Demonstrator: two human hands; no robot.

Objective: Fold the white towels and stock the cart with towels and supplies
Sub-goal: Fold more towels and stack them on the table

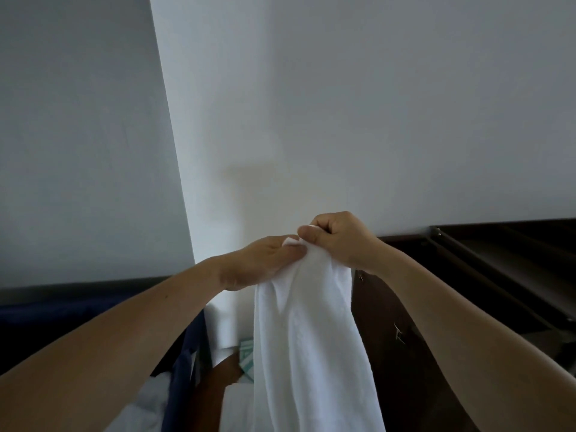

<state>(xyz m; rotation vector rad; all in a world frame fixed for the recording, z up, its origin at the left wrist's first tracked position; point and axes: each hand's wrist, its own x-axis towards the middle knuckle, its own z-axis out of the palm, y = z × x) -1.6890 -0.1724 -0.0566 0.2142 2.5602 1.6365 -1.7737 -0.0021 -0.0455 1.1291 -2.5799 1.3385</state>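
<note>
A white towel (311,344) hangs straight down in front of me from its top edge, its lower part running out of the bottom of the view. My left hand (265,263) pinches the towel's top corner between thumb and fingers. Right beside it, my right hand (336,240) grips the same top edge in a curled fist. The two hands touch each other at about chest height, in front of a pale wall.
A dark wooden cabinet (498,275) with a rail stands at the right. At lower left is a dark blue fabric bag (184,363) with white linen (146,400) in it. A teal-and-white patterned item (247,353) lies low behind the towel.
</note>
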